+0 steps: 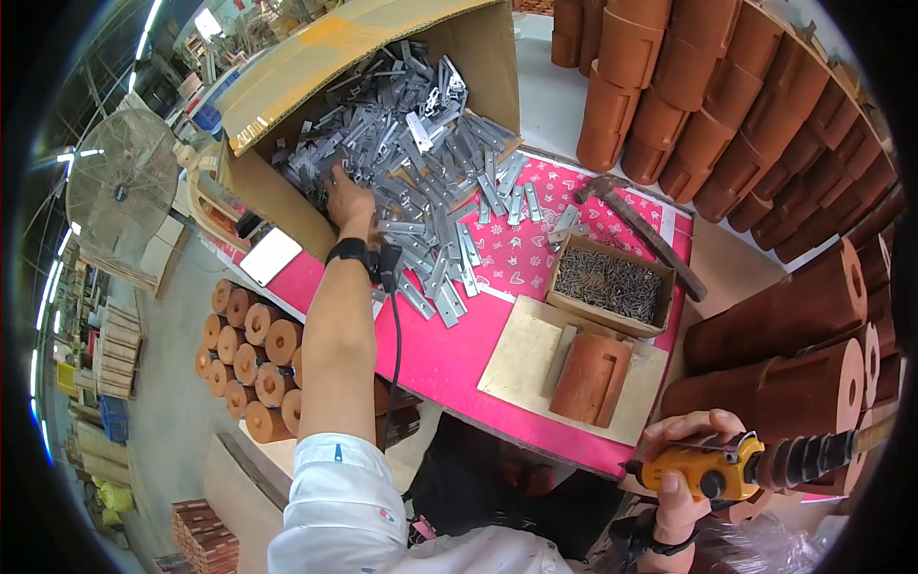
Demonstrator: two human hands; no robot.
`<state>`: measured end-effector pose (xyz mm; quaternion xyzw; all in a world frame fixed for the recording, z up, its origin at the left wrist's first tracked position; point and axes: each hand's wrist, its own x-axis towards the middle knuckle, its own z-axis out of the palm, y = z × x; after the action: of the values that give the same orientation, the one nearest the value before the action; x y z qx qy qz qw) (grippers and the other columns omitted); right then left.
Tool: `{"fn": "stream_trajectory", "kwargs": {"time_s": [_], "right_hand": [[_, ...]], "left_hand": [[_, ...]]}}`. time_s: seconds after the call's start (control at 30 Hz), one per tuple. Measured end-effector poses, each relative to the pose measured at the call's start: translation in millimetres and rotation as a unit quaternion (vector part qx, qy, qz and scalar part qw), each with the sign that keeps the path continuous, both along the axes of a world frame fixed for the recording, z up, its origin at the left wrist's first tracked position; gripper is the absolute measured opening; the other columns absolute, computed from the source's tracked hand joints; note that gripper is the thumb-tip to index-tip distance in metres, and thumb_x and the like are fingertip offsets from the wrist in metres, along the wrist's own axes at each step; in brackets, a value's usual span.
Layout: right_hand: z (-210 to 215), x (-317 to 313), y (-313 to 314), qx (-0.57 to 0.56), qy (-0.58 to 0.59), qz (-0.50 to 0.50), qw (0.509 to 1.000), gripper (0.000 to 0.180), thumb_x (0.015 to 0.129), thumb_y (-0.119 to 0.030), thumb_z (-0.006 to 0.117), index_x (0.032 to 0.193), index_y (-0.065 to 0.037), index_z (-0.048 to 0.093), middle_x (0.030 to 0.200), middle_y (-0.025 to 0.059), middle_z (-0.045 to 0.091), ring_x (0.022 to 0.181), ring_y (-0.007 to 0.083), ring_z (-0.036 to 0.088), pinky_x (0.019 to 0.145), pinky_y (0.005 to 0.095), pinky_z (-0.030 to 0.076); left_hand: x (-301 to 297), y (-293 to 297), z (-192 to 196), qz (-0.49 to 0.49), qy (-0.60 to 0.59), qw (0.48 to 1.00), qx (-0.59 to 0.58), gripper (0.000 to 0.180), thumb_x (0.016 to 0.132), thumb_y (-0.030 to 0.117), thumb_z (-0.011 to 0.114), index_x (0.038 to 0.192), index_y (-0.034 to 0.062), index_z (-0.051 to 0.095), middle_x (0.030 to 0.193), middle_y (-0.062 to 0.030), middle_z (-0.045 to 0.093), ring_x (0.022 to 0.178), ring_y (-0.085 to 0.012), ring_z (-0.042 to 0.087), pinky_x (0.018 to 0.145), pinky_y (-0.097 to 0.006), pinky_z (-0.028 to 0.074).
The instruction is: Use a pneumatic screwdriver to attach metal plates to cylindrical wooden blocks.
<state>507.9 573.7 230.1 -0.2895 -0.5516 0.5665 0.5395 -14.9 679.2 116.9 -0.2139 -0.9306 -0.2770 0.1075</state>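
Observation:
My left hand (350,199) reaches into a heap of grey metal brackets (435,182) that spills from a cardboard box (287,91) lying on its side. Its fingertips are lost among the brackets, so I cannot see whether they grip one. At the lower right, my right hand (681,478) is wrapped round a yellow power screwdriver (703,469), whose tip points left. A ribbed black sleeve runs from its other end. Left of that tool, a reddish-brown wooden piece with a groove (591,378) rests on a tan board (512,356).
A small carton of screws (612,287) stands behind the wooden piece, with a hammer (650,239) beside it. A white phone-like slab (271,256) lies by the box. Stacked brown cylinders (765,383) crowd the right; more cylinders (251,359) sit lower left. A fan (124,172) stands beyond.

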Motion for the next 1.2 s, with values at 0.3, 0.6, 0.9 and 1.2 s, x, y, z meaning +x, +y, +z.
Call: {"fn": "stream_trajectory", "kwargs": {"time_s": [0.3, 0.6, 0.9, 1.2], "right_hand": [[-3, -7, -7, -0.010, 0.030, 0.049, 0.998, 0.068, 0.077, -0.010, 0.075, 0.132, -0.010, 0.036, 0.098, 0.0148, 0.059, 0.087, 0.0224, 0.062, 0.069, 0.0285, 0.053], [6, -7, -21, -0.009, 0.019, 0.026, 0.999, 0.066, 0.074, -0.012, 0.074, 0.130, -0.008, 0.038, 0.095, 0.0167, 0.063, 0.076, 0.0191, 0.063, 0.066, 0.0268, 0.052], [4, -8, -10, -0.016, 0.004, 0.027, 0.999, 0.066, 0.075, -0.011, 0.074, 0.131, -0.008, 0.038, 0.097, 0.0163, 0.062, 0.079, 0.0191, 0.063, 0.068, 0.0273, 0.053], [-4, -8, -8, -0.010, 0.013, -0.015, 1.000, 0.068, 0.077, -0.019, 0.078, 0.131, -0.009, 0.038, 0.095, 0.0097, 0.056, 0.076, 0.0230, 0.061, 0.064, 0.0339, 0.052]], "left_hand": [[52, -22, -6, -0.208, 0.083, 0.973, 0.052, 0.047, 0.075, 0.000, 0.056, 0.120, 0.0094, 0.055, 0.116, -0.0182, 0.060, 0.105, -0.0380, 0.058, 0.090, -0.046, 0.047], [127, -22, -20, -0.345, 0.121, 0.929, 0.049, 0.048, 0.076, -0.004, 0.052, 0.122, 0.0104, 0.056, 0.120, -0.0153, 0.058, 0.106, -0.0402, 0.056, 0.099, -0.049, 0.040], [161, -12, 33, -0.610, -0.180, 0.764, -0.105, 0.070, 0.072, 0.016, 0.069, 0.138, 0.0106, 0.046, 0.139, -0.0220, 0.043, 0.130, -0.0362, 0.040, 0.108, -0.040, 0.034], [15, 40, 29, 0.099, -0.022, 0.994, -0.049, 0.106, 0.068, 0.060, 0.074, 0.147, 0.0124, 0.022, 0.150, -0.0310, 0.016, 0.136, -0.0501, 0.020, 0.105, -0.061, 0.025]]}}
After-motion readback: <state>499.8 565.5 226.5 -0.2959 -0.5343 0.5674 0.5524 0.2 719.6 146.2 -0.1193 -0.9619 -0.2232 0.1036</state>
